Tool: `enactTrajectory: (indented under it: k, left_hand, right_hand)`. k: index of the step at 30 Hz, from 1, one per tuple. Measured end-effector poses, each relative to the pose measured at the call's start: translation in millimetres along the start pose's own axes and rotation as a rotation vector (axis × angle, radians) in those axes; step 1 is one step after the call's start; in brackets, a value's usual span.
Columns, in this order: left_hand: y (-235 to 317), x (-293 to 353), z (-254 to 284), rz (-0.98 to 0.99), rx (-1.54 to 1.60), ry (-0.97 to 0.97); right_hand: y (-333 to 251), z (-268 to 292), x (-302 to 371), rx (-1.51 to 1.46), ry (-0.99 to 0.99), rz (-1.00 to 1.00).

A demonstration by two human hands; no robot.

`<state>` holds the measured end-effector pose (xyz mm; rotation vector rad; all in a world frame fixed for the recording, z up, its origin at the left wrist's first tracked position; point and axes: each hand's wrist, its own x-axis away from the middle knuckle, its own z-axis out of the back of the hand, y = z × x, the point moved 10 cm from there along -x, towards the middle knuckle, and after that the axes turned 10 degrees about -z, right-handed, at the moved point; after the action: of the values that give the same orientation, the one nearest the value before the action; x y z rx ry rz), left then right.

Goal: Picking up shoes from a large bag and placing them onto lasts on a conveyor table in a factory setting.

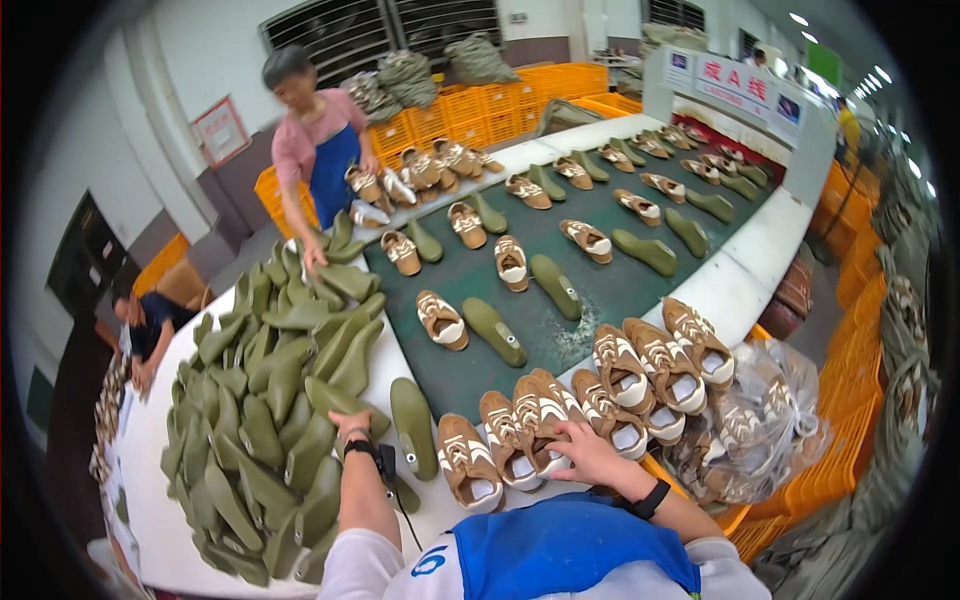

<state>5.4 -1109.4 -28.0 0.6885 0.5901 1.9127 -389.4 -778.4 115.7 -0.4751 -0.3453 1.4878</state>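
Observation:
My left hand [352, 428] is at the right edge of a large heap of green shoe lasts [262, 425], its fingers closed around one last [340, 400]. Another shoe last [413, 428] lies alone just right of that hand. My right hand [592, 456] reaches over a row of brown-and-white sneakers at the table's near edge. Its fingers are apart and touch the heel end of one sneaker [538, 425]; part of the contact is hidden. A brown sneaker [468, 462] stands at the row's left end, between my hands.
A green conveyor belt [420, 372] carries sneakers paired with lasts. Across the table, a person [318, 140] in a blue apron reaches to the heap, beside more sneakers [425, 168]. At right are a plastic bag of sneakers [750, 425] and orange crates [835, 445].

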Motion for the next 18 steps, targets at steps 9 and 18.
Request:
enactTrajectory:
  k: [9,18]
  left_hand:
    - [2.9,88.0,39.4,0.238,1.275,-0.535]
    - [-30.7,170.2,-0.3,0.758,1.994,-0.57]
  right_hand:
    - [14.7,-2.2,3.9,-0.078,-0.053,-0.041]
    - [5.5,-4.6,-3.7,-0.107,-0.072,0.002]
